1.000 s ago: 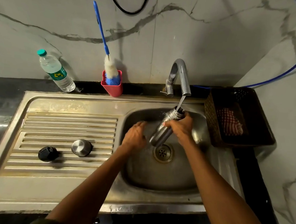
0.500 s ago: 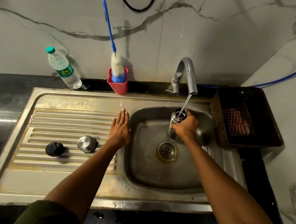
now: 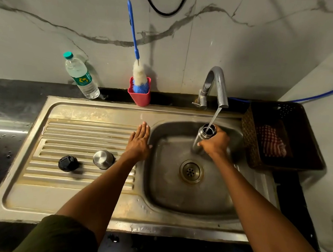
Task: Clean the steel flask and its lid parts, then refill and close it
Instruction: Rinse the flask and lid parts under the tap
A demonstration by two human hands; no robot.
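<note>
Our right hand (image 3: 215, 143) grips the flask (image 3: 203, 137) upright in the sink (image 3: 186, 201), its mouth under the tap's (image 3: 218, 86) running water. Our left hand (image 3: 139, 141) lies flat, fingers straight, on the draining board (image 3: 83, 132), arm stretched forward.

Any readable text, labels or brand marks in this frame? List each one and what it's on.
Nothing can be read.
Water bottle: its green label carries a yellow logo and small print, too blurred to read.
Black lid part: no legible marking.
Steel cap, flask, tap: no visible text.
</note>
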